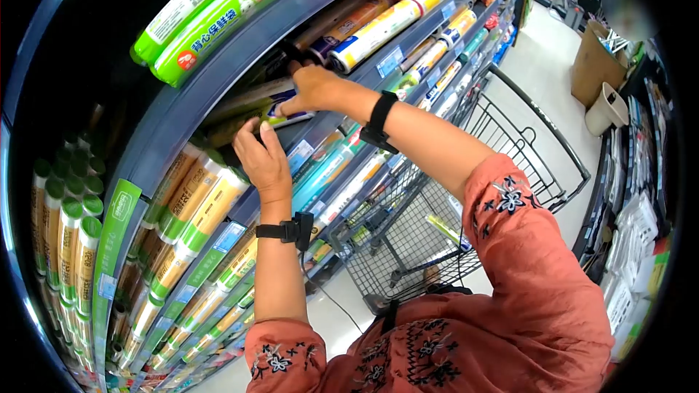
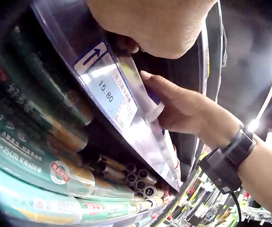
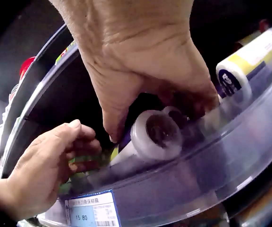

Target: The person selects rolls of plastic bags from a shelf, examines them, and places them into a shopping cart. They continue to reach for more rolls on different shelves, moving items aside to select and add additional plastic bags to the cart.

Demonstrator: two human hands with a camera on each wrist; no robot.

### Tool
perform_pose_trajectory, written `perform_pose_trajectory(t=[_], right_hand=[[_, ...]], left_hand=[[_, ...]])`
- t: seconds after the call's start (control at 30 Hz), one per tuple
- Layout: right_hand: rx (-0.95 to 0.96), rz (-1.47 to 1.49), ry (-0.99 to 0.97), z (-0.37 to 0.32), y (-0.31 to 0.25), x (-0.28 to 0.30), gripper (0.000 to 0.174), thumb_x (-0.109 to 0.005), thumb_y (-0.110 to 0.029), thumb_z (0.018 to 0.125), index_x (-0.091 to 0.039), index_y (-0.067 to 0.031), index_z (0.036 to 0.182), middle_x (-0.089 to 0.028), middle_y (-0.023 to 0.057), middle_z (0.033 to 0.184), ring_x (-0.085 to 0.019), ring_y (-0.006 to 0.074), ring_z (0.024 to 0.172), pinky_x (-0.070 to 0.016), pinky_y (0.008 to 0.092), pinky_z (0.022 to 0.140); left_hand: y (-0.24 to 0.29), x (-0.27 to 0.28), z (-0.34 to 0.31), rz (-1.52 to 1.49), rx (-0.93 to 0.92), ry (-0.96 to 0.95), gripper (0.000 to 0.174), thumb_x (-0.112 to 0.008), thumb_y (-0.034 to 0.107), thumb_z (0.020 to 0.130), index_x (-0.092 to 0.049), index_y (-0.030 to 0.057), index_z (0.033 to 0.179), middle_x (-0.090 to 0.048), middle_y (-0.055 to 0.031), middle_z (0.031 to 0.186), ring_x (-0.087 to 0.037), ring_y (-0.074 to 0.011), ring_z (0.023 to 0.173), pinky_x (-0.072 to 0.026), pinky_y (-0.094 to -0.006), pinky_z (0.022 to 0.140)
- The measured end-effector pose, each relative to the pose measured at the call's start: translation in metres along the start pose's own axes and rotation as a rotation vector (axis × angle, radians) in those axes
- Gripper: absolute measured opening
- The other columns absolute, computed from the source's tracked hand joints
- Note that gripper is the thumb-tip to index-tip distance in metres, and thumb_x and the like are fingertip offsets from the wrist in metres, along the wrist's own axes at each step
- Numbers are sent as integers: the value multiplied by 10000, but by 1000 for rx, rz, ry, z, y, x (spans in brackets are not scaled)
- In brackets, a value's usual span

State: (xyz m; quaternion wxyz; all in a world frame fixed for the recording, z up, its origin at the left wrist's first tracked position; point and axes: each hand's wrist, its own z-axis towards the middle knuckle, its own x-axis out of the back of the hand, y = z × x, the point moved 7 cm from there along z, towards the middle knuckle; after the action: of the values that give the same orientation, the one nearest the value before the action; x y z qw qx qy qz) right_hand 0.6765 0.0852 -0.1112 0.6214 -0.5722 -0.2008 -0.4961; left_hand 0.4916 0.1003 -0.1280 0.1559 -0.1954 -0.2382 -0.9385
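Note:
My right hand (image 1: 320,91) reaches over the lip of a dark shelf. In the right wrist view its thumb and fingers straddle a film roll (image 3: 143,144) with a pale, hollow round end, gripping it. The left wrist view shows this right hand (image 2: 185,109) with its thumb at the roll's side. Beside it, my left hand (image 1: 263,164) is at the shelf lip, fingers loosely bent, near a yellow-green package end. In the right wrist view, the left hand (image 3: 39,163) overlaps the shelf edge, and nothing shows in its grasp. Parts of the right fingers are hidden inside the shelf.
A price label (image 3: 92,210) reading 15.80 is on the clear shelf lip. White-and-yellow rolls (image 1: 375,36) lie farther along the shelf. Green-ended rolls (image 1: 196,200) stand to the left, and green bag packs (image 1: 218,25) lie above. A wire shopping cart (image 1: 408,247) stands in the aisle.

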Motion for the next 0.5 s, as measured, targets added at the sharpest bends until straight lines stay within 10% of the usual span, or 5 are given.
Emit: perform_pose_trajectory(t=[0.27,0.43,0.5], right_hand=[[143,-165,-66,8,-12,-23,1035,-853,-555,579,-481,86,1301,-633,348,1136,-621,479,1063,-535,446,912],[306,-214,42,12,-34,-4,754,-788,-374,562,-605,66,1145,-659,359,990,-662,459,935,-548,447,827],[350,-247,55,4,-45,9,545,-812,-396,586,-710,13,932,-705,249,883,-700,382,867,-559,430,792]], left_hand=[[-1,0,0,-19,8,10,287,-556,235,1006,-590,-25,1121,-612,-216,1092,-550,-403,1056,-428,-472,947],[0,1,6,-93,83,-25,305,-549,247,1016,-581,-36,1123,-615,-199,1101,-576,-349,1031,-449,-439,926],[-2,6,12,-199,168,-48,323,-527,274,1034,-573,-29,1139,-611,-171,1128,-589,-294,1045,-455,-422,926]])
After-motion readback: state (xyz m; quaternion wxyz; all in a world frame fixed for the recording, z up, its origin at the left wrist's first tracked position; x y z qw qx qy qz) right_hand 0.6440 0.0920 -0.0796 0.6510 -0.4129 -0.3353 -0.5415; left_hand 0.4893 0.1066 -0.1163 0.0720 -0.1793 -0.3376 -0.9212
